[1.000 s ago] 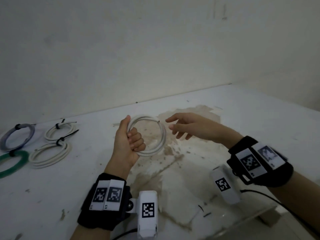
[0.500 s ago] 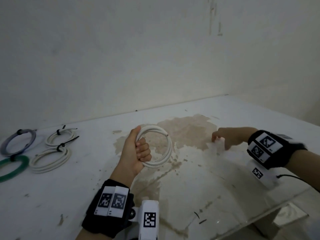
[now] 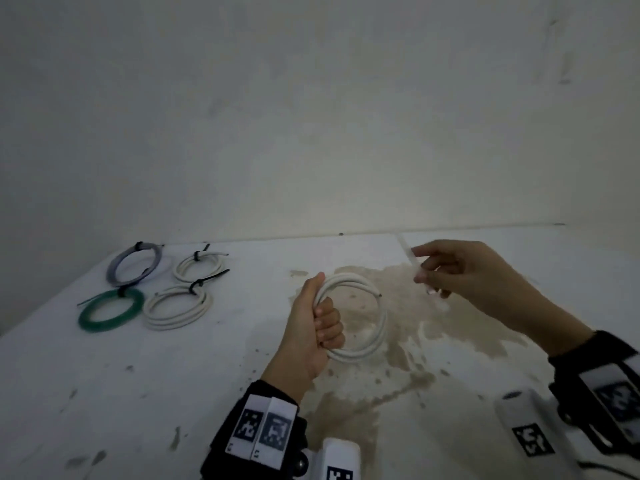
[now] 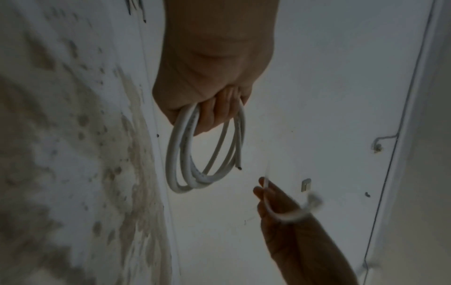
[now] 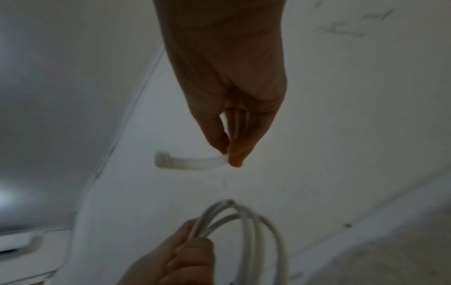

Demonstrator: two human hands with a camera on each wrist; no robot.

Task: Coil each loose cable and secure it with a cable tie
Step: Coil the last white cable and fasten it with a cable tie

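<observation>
My left hand (image 3: 320, 322) grips a coiled white cable (image 3: 375, 327) upright above the stained table (image 3: 433, 344), fingers curled round its left side. The same coil (image 4: 185, 154) hangs from the fist in the left wrist view, its cut end free. My right hand (image 3: 450, 271) is raised to the right of the coil and pinches a translucent white cable tie (image 3: 410, 258) between thumb and fingers. In the right wrist view the tie (image 5: 192, 163) sticks out leftward from the fingertips, above the coil (image 5: 246, 223).
At the table's far left lie tied coils: a grey-blue one (image 3: 135, 263), a green one (image 3: 110, 310), a small white one (image 3: 199, 266) and a larger white one (image 3: 176, 306), each with a black tie. A bare wall rises behind the table.
My right hand reached away to the right, picked up a white cable tie and has come back up beside the coil. The left hand kept holding the coil.
</observation>
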